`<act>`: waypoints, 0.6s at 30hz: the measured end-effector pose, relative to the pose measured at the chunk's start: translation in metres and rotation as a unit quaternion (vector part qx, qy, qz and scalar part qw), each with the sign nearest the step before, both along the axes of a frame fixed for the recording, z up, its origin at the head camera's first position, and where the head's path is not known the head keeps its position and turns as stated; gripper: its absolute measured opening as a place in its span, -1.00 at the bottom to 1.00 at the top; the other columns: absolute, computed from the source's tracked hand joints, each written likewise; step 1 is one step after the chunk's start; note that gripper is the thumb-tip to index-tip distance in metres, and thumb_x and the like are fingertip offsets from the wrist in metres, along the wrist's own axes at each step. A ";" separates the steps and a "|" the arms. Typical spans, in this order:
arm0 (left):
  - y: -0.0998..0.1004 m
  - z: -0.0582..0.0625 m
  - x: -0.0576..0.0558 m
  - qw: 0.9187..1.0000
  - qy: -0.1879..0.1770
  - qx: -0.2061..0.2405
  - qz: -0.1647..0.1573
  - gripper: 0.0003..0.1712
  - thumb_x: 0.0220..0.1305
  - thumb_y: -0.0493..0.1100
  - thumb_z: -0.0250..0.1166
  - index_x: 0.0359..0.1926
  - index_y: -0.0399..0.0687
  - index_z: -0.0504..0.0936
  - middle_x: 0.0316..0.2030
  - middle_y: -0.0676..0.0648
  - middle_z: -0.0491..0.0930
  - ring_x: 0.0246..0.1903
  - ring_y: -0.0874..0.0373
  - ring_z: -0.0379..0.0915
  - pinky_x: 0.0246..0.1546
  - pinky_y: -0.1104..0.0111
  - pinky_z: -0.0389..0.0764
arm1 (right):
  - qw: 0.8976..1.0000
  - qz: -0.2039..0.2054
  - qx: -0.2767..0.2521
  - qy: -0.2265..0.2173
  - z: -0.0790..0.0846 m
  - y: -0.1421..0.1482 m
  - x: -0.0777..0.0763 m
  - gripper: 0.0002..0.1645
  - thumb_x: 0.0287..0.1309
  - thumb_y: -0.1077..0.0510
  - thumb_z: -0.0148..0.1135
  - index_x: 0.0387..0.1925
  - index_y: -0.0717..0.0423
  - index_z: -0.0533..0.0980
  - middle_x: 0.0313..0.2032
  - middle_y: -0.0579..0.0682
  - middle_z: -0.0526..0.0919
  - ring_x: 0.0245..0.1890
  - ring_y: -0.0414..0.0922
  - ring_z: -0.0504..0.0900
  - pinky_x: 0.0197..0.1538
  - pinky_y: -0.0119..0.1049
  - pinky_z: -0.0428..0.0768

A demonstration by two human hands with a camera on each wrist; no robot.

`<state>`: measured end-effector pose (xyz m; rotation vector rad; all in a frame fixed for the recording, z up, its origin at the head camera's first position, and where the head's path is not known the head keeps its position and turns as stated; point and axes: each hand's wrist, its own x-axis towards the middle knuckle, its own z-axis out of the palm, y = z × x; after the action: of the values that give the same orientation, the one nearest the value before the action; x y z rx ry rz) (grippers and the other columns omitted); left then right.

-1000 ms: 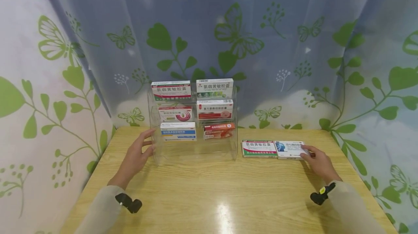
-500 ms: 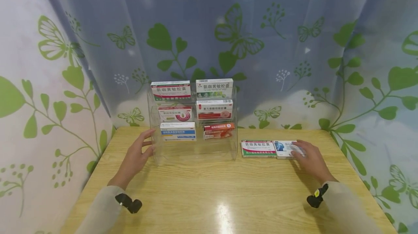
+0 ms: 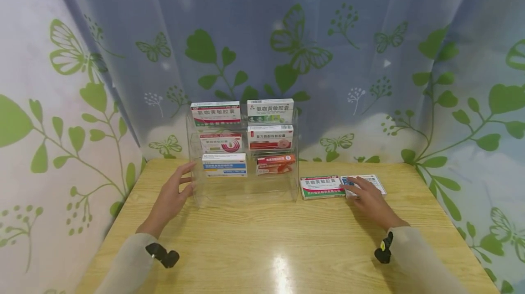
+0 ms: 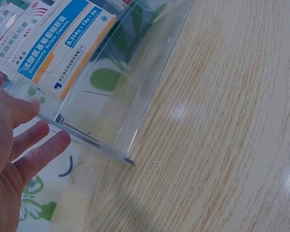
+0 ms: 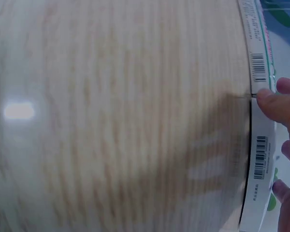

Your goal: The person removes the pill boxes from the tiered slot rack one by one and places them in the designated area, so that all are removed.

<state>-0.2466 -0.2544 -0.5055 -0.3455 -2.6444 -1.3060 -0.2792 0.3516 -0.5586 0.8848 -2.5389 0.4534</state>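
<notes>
Here, the red-green box (image 3: 320, 187) lies flat on the counter (image 3: 246, 248) just beside the white box (image 3: 375, 180); the right hand (image 3: 371, 202), fingers loosely spread, spans their seam, so a pinch there could drag both. The left hand (image 3: 169, 197), fingers lax against the stand (image 3: 246, 189), might shift it if pressed inward.

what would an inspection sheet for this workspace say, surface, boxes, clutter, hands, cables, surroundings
Surface: wooden table, with glare near the front.
Job's things: clear rack holding six medicine boxes in three rows; beside it, a red-green box and a blue-white box lie flat, side by side.
Clutter: nothing seen.
Hands: left hand at the rack's left side; right hand over the blue-white box, near its seam with the other.
Cables: nothing seen.
Surroundings: curtain printed with butterflies and leaves.
</notes>
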 end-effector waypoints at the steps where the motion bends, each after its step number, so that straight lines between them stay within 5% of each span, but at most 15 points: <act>1: 0.000 0.000 0.000 1.000 -0.001 0.002 0.001 -0.25 0.60 -0.41 0.23 0.67 0.00 0.24 0.59 -0.35 0.31 0.34 -0.41 0.56 0.05 0.16 0.89 | 1.000 0.001 0.005 -0.001 -0.001 0.000 0.000 -0.36 0.04 0.40 0.64 0.21 0.16 0.70 0.26 0.36 0.66 0.21 0.45 0.63 0.17 0.51 0.65; 9: 0.000 -0.003 0.000 1.000 0.005 0.001 0.000 -0.25 0.59 -0.42 0.24 0.66 -0.01 0.25 0.57 -0.36 0.33 0.32 -0.41 0.58 0.02 0.16 0.90 | 0.997 -0.050 0.017 -0.055 0.001 -0.007 0.008 -0.47 0.29 0.34 0.49 0.28 0.09 0.69 0.37 0.32 0.61 0.30 0.38 0.60 0.19 0.53 0.62; 18: -0.001 -0.003 -0.001 1.000 0.002 0.001 0.000 -0.26 0.60 -0.40 0.23 0.67 0.01 0.25 0.59 -0.34 0.31 0.33 -0.40 0.57 0.04 0.17 0.90 | 0.996 -0.084 0.013 -0.039 0.003 -0.010 0.011 -0.60 0.29 0.32 0.51 0.15 0.10 0.74 0.30 0.32 0.66 0.23 0.38 0.64 0.05 0.52 0.67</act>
<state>-0.2475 -0.2551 -0.5085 -0.3465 -2.6391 -1.3073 -0.2683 0.3412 -0.5553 0.6664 -2.6690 0.4091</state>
